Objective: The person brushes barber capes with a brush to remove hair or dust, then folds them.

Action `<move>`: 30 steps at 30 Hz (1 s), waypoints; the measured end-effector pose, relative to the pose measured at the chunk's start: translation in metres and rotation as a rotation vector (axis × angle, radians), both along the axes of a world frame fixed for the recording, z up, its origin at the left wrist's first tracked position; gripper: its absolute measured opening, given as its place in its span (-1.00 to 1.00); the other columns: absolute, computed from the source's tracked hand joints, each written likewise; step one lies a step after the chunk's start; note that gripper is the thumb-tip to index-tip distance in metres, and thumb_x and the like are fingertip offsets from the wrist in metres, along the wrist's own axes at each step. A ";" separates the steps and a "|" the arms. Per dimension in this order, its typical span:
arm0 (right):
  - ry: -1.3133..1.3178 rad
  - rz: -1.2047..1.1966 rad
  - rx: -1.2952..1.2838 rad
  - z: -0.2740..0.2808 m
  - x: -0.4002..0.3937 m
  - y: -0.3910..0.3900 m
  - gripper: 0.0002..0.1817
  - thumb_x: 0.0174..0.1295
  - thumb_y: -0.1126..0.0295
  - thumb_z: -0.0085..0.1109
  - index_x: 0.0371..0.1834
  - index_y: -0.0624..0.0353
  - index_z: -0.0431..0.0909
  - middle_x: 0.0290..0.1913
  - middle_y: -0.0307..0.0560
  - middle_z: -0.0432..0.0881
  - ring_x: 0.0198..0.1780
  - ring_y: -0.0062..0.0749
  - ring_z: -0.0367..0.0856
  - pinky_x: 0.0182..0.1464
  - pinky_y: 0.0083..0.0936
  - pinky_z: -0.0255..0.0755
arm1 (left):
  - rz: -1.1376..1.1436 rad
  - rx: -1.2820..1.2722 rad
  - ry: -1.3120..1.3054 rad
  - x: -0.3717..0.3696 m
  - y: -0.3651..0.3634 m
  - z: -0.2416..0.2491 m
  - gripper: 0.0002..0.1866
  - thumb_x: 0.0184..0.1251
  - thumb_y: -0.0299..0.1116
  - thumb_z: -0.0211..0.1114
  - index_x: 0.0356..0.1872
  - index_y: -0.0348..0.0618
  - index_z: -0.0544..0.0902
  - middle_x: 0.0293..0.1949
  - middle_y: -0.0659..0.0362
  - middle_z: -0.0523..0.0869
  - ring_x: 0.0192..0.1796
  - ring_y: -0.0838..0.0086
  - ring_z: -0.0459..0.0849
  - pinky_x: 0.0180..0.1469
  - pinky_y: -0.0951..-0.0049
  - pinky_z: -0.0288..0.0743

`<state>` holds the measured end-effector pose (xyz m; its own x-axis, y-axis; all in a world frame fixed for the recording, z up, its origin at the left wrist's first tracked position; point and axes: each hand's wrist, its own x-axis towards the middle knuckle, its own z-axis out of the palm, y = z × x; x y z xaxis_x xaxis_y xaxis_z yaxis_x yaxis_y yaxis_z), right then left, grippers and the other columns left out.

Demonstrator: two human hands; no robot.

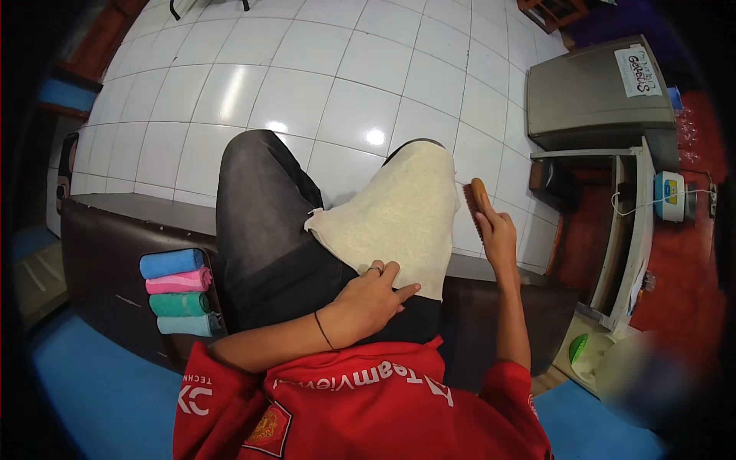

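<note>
the cream towel (pixel 402 211) lies draped over the person's right thigh, its far edge hanging past the knee and its near corner pinned under the left hand (pixel 372 295). that hand lies flat and open on the cloth, fingers spread, gripping nothing. just right of the towel's edge, the right hand (pixel 498 238) is closed around a wooden brush (pixel 475 203), bristles turned toward the cloth but apart from it. the left leg, in dark trousers (pixel 261 230), sits to the left of the towel.

the likely trouble, as i judge it: the towel is held only at one near corner, so a firm brush stroke away from the body could drag the loose far end off the knee and onto the white tiled floor (pixel 307 77). a stroke toward the pinning hand could bunch the cloth or catch the fingers.

further out, four rolled towels (pixel 180 291) in blue, pink, green and pale blue are stacked at the left on the dark bench (pixel 107 238). a grey metal cabinet (pixel 598 96) with a paper label stands far right.
</note>
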<state>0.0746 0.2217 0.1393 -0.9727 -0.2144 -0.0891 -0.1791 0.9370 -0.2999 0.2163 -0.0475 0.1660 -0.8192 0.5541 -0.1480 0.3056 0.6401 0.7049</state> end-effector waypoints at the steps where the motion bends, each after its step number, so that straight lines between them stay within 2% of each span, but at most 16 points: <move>1: -0.088 -0.076 -0.058 0.001 -0.001 -0.001 -0.52 0.42 0.41 0.05 0.41 -0.03 0.41 -0.32 0.03 0.52 -0.34 -0.22 0.50 -0.21 -0.38 0.42 | 0.011 -0.002 -0.004 -0.002 -0.001 -0.001 -0.54 0.29 -0.22 0.31 0.25 0.17 0.58 -0.04 -0.08 0.43 -0.01 0.03 0.54 -0.17 0.24 0.66; 2: -0.105 -0.062 -0.060 0.004 0.006 -0.002 -0.52 0.42 0.41 0.05 0.41 -0.03 0.41 -0.32 0.03 0.52 -0.34 -0.22 0.50 -0.21 -0.38 0.42 | 0.029 0.008 -0.001 -0.002 -0.001 -0.002 -0.55 0.31 -0.25 0.29 0.25 0.17 0.58 -0.04 -0.08 0.43 -0.01 0.03 0.54 -0.17 0.24 0.66; 5: -0.053 0.098 -0.398 0.032 0.060 -0.022 -0.49 0.43 0.45 -0.02 0.45 0.16 0.32 -0.29 -0.03 0.43 -0.29 -0.35 0.42 -0.19 -0.46 0.37 | 0.024 0.014 -0.051 -0.001 -0.002 0.003 -0.58 0.34 -0.31 0.23 0.23 0.11 0.59 -0.06 -0.05 0.44 -0.02 0.08 0.52 -0.13 0.26 0.63; 8: -0.044 0.426 -0.389 0.029 0.103 -0.039 -0.52 0.37 0.50 0.08 0.37 0.20 0.41 -0.12 0.09 0.54 -0.22 -0.18 0.53 -0.10 -0.44 0.44 | -0.012 -0.001 -0.061 -0.005 0.000 0.005 -0.57 0.31 -0.40 0.17 0.22 0.03 0.60 -0.06 -0.03 0.44 -0.03 0.13 0.51 -0.08 0.29 0.59; 12: -0.074 0.093 -0.369 -0.014 0.101 -0.024 -0.50 0.34 0.52 0.14 0.38 0.14 0.42 -0.10 0.14 0.56 -0.18 -0.11 0.57 -0.10 -0.39 0.47 | -0.058 -0.055 0.005 -0.006 -0.001 0.003 -0.49 0.21 -0.50 0.15 0.24 0.02 0.59 -0.05 -0.05 0.45 -0.04 0.11 0.52 -0.06 0.30 0.59; 14: -0.067 -0.143 -0.189 -0.037 0.078 -0.006 -0.51 0.41 0.44 0.08 0.41 0.11 0.38 -0.09 0.17 0.57 -0.10 -0.13 0.61 -0.04 -0.40 0.47 | -0.056 -0.036 0.014 -0.006 -0.001 0.003 -0.45 0.18 -0.53 0.14 0.26 0.02 0.58 -0.04 -0.05 0.45 -0.04 0.11 0.52 -0.06 0.29 0.60; 17: -0.239 -0.332 -0.116 -0.059 0.051 0.023 -0.55 0.46 0.40 0.01 0.41 0.03 0.40 -0.18 0.07 0.56 -0.21 -0.21 0.56 -0.07 -0.46 0.46 | -0.046 -0.047 -0.037 -0.007 -0.001 0.004 -0.45 0.19 -0.54 0.13 0.27 0.03 0.57 -0.04 -0.06 0.44 -0.02 0.08 0.52 -0.07 0.28 0.61; 18: -0.232 -0.313 -0.120 -0.053 0.041 0.016 -0.55 0.46 0.40 0.01 0.41 0.03 0.40 -0.18 0.07 0.56 -0.21 -0.21 0.56 -0.07 -0.46 0.46 | -0.042 -0.040 -0.020 -0.008 -0.002 0.003 -0.44 0.19 -0.54 0.13 0.27 0.04 0.57 -0.04 -0.07 0.44 -0.02 0.07 0.52 -0.07 0.27 0.61; 20: 0.042 -0.307 -0.546 -0.026 0.039 -0.007 -0.58 0.49 0.36 -0.05 0.39 0.05 0.43 -0.17 0.03 0.56 -0.21 -0.29 0.55 -0.05 -0.49 0.44 | -0.028 -0.040 -0.030 -0.002 -0.002 0.003 -0.44 0.19 -0.55 0.13 0.27 0.05 0.57 -0.04 -0.07 0.44 -0.01 0.06 0.52 -0.08 0.27 0.62; 21: 0.107 -0.222 -0.689 -0.021 0.037 -0.017 -0.58 0.47 0.39 -0.02 0.38 0.07 0.45 -0.17 -0.02 0.56 -0.21 -0.35 0.54 -0.06 -0.50 0.43 | -0.023 -0.037 -0.021 -0.003 -0.002 0.002 -0.49 0.26 -0.45 0.17 0.28 0.12 0.57 -0.07 -0.08 0.44 -0.02 0.03 0.53 -0.15 0.26 0.64; 22: 0.117 -0.231 -0.694 -0.017 0.036 -0.024 -0.58 0.47 0.39 -0.02 0.38 0.07 0.45 -0.17 -0.02 0.56 -0.21 -0.35 0.54 -0.06 -0.50 0.43 | -0.022 -0.031 -0.002 -0.007 -0.001 0.001 -0.54 0.34 -0.35 0.21 0.28 0.19 0.57 -0.10 -0.09 0.44 -0.03 -0.01 0.54 -0.22 0.24 0.65; 24: -0.067 0.096 -0.571 -0.011 0.035 -0.035 -0.57 0.46 0.40 0.02 0.38 0.05 0.44 -0.18 -0.04 0.55 -0.22 -0.32 0.54 -0.08 -0.48 0.43 | -0.040 -0.047 0.024 -0.009 0.001 -0.001 -0.55 0.35 -0.32 0.21 0.28 0.21 0.57 -0.11 -0.08 0.44 -0.04 0.00 0.54 -0.21 0.25 0.65; 25: 0.024 0.186 -0.497 -0.024 0.030 -0.040 -0.53 0.42 0.41 0.08 0.40 0.02 0.42 -0.23 0.00 0.56 -0.23 -0.27 0.55 -0.11 -0.43 0.45 | -0.042 -0.061 0.040 -0.007 0.001 -0.002 -0.56 0.36 -0.29 0.21 0.28 0.22 0.58 -0.11 -0.07 0.44 -0.05 0.00 0.54 -0.21 0.25 0.65; 26: 0.036 0.178 -0.492 -0.037 0.023 -0.034 -0.53 0.42 0.41 0.08 0.40 0.02 0.42 -0.23 0.00 0.56 -0.23 -0.27 0.55 -0.11 -0.43 0.45 | -0.053 -0.057 0.050 -0.006 0.001 -0.003 -0.56 0.36 -0.29 0.21 0.28 0.22 0.58 -0.11 -0.07 0.44 -0.05 0.00 0.54 -0.21 0.25 0.65; 28: -0.026 -0.134 -0.468 -0.070 0.006 -0.019 -0.53 0.42 0.40 0.09 0.40 -0.01 0.42 -0.30 0.08 0.57 -0.25 -0.21 0.57 -0.13 -0.38 0.46 | -0.033 -0.054 0.043 -0.005 0.001 -0.004 -0.55 0.36 -0.29 0.22 0.28 0.25 0.57 -0.12 -0.06 0.45 -0.07 0.01 0.54 -0.19 0.25 0.64; 30: 0.045 -0.140 -0.343 -0.086 -0.011 0.005 -0.53 0.41 0.40 0.09 0.40 -0.02 0.42 -0.29 0.15 0.61 -0.23 -0.18 0.61 -0.14 -0.35 0.46 | -0.038 -0.060 0.046 -0.006 0.001 -0.002 -0.55 0.36 -0.30 0.22 0.28 0.25 0.58 -0.12 -0.06 0.45 -0.08 0.02 0.53 -0.18 0.24 0.64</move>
